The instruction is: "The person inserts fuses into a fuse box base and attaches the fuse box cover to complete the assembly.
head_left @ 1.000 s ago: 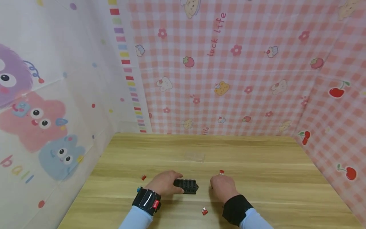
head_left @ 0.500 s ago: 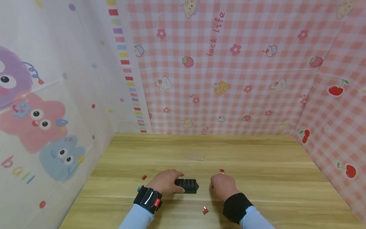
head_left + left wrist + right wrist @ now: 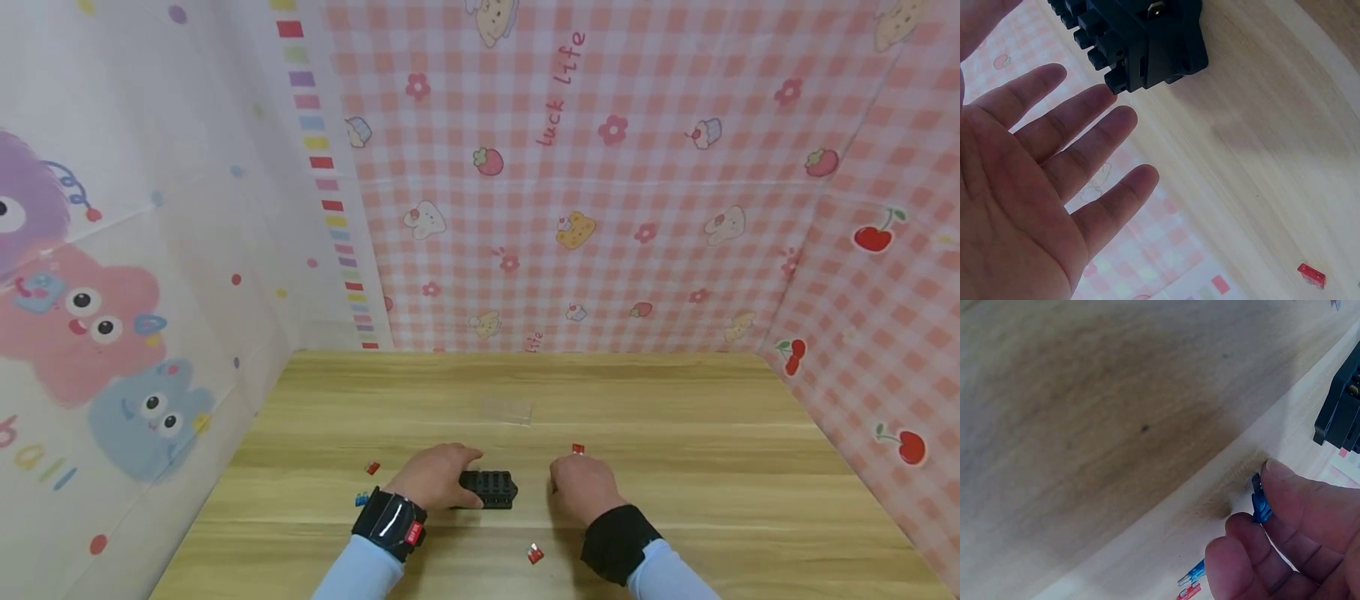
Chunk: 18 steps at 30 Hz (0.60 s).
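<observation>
A black fuse box (image 3: 491, 489) with rows of slots lies on the wooden table between my hands. My left hand (image 3: 435, 479) rests about its left end, thumb on the near side. In the left wrist view its fingers (image 3: 1088, 147) are straight and spread beside the fuse box (image 3: 1141, 44); contact is hard to tell. Right of the box, my right hand (image 3: 587, 490) stays low over the table. The right wrist view shows its thumb and fingers pinching a small blue blade fuse (image 3: 1261, 506). Below those fingers lie another blue fuse (image 3: 1194, 573) and a red fuse (image 3: 1189, 591).
A red fuse (image 3: 372, 468) and a blue fuse (image 3: 362, 499) lie left of my left hand. One red fuse (image 3: 535, 553) is near the front; another red fuse (image 3: 578, 449) sits just beyond my right hand. A clear plastic piece (image 3: 513, 413) lies farther back. Patterned cloth walls (image 3: 600, 183) enclose the table.
The head view has shifted slightly, so the whole scene sits a little farther left. Both hands and the fuse box keep nearly the same places.
</observation>
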Motion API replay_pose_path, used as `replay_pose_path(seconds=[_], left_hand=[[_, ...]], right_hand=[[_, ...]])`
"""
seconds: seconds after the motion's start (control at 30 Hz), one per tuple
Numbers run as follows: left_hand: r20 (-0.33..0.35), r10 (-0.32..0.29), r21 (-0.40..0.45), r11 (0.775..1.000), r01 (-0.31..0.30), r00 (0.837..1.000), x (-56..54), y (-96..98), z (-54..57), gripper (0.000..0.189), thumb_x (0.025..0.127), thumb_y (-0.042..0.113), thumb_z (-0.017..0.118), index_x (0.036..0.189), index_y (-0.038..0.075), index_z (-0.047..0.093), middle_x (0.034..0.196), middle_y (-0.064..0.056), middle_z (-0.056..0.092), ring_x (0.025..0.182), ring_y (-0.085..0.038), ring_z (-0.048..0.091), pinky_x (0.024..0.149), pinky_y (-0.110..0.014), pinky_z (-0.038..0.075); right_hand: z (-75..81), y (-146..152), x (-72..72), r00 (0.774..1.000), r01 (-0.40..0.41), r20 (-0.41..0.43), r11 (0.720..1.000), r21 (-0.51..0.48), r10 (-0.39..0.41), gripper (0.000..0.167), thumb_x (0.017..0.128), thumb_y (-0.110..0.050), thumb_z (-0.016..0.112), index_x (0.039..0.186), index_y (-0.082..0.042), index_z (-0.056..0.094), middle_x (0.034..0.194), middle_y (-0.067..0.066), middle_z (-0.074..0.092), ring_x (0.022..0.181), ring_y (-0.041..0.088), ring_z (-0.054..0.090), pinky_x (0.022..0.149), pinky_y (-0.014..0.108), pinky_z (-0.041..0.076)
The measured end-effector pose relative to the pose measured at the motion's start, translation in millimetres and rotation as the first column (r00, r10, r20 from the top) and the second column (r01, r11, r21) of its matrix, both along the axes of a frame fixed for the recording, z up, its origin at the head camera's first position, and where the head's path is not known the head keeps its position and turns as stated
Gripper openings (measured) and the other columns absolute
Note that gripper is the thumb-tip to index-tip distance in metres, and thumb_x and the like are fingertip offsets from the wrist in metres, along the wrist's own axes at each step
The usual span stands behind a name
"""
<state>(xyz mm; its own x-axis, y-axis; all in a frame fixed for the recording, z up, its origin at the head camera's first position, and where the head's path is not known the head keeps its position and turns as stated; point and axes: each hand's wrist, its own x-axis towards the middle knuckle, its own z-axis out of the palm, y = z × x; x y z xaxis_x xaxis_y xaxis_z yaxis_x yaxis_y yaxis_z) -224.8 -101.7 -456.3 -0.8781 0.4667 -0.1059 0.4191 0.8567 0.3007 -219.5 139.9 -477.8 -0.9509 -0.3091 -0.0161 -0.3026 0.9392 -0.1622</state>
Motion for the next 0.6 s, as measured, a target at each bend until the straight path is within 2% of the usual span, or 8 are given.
replay_pose_path(seconds=[0.17,0.43,0.6], left_hand=[[-0.030,-0.015,-0.024,1.000,0.014,0.999,0.3,0.3,-1.1,0.070,0.074,0.042,0.085,0.132,0.011,0.062,0.125,-0.011,0.065,0.113,-0.028,0.061,0.095,-0.045,0.047],[-0.049,0.003,-0.049,0.999,-0.005,0.999,2.2,1.0,-5.5,0.067,0.072,0.040,0.087,0.128,0.011,0.065,0.122,-0.010,0.064,0.110,-0.028,0.061,0.094,-0.045,0.047],[-0.072,-0.008,-0.062,0.998,0.003,0.997,1.8,2.3,-6.5,0.065,0.072,0.039,0.088,0.126,0.010,0.066,0.120,-0.010,0.064,0.108,-0.028,0.061,0.093,-0.044,0.048]], right_hand=[[-0.3,0.4,1.0,0.999,-0.011,-0.030,1.000,0.017,0.012,0.014,0.079,-0.005,0.077,0.074,-0.011,0.065,0.067,-0.001,0.060,0.060,0.018,0.054,0.059,0.040,0.046],[-1.5,-0.2,1.9,0.999,-0.010,-0.035,1.000,0.026,0.011,0.018,0.078,-0.005,0.078,0.071,-0.013,0.063,0.066,0.000,0.059,0.062,0.020,0.056,0.059,0.041,0.046],[-0.5,0.0,3.7,0.998,-0.015,-0.056,1.000,0.020,0.016,0.019,0.076,-0.005,0.078,0.071,-0.013,0.062,0.066,0.000,0.059,0.062,0.020,0.056,0.058,0.040,0.046]])
